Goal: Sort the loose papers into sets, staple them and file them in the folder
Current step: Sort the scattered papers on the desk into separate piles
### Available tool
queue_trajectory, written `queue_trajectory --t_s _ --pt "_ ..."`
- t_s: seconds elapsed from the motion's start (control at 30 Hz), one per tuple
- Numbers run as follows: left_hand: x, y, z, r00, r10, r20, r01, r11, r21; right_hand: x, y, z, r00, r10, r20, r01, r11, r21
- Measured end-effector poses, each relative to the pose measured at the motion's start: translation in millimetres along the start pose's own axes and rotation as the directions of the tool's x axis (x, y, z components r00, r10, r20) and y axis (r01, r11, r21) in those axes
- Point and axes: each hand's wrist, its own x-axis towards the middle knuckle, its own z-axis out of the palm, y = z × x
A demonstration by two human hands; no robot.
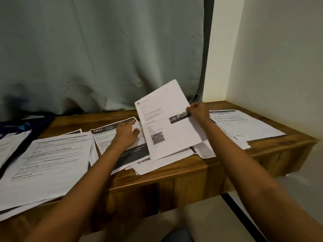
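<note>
Sheet tilts up beside the 2641 page, likely for reading: your right grip pinches it; your left grip, released, pins that page.

A wooden desk is seen from above, spread with printed papers in several piles. A sheet with a square code is pinched at its right edge by the right hand and lifted at a tilt over a loose pile. The left hand is laid flat on a sheet with a dark header — just beside the raised one. A large stack lies at the left, another at the far right. A grey curtain hangs behind.
</note>
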Motion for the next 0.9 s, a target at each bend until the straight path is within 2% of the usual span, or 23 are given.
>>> queue_trajectory --t_s 0.2,0.27,0.4,0.5,0.57,0.63,0.67,0.73,0.77,0.83,0.9 --pt "-16 37 41 0.977 0.074 0.201 -0.078 0.997 0.009 31 30 -65 0.996 0.061 0.069 -0.035 0.942 -0.333" --pt "-24 43 54 0.961 0.112 0.255 -0.121 0.993 0.019 43 50 -75 0.997 0.065 0.034 -0.044 0.902 -0.429" --pt "-33 47 71 0.947 0.155 0.281 -0.181 0.981 0.069 47 72 -80 0.994 0.112 -0.016 -0.105 0.863 -0.495" --pt "-34 49 74 0.945 0.133 0.299 -0.179 0.975 0.13 41 77 -76 0.981 0.187 -0.046 -0.175 0.766 -0.618" --pt "-35 49 75 0.941 0.12 0.318 -0.169 0.977 0.132 40 83 -71 0.971 0.227 -0.078 -0.211 0.652 -0.728" --pt "-35 47 74 0.943 0.12 0.312 -0.154 0.984 0.085 39 85 -62 0.977 0.181 -0.113 -0.199 0.578 -0.792" --pt "-35 45 74 0.948 0.126 0.293 -0.147 0.988 0.05 37 82 -55 0.988 0.109 -0.107 -0.151 0.572 -0.806" --pt "-34 39 70 0.96 0.115 0.255 -0.121 0.993 0.008 33 69 -35 0.999 -0.04 -0.023 0.008 0.644 -0.765" --pt "-34 36 68 0.966 0.095 0.242 -0.102 0.995 0.015 26 59 -23 0.994 -0.094 0.061 0.11 0.725 -0.68" --pt "-34 27 62 0.977 0.052 0.205 -0.068 0.995 0.068 2 29 5 0.959 -0.115 0.258 0.221 0.876 -0.429" --pt "-38 17 53 0.987 0.007 0.164 -0.027 0.992 0.123 -22 1 36 0.904 -0.097 0.417 0.24 0.922 -0.304"
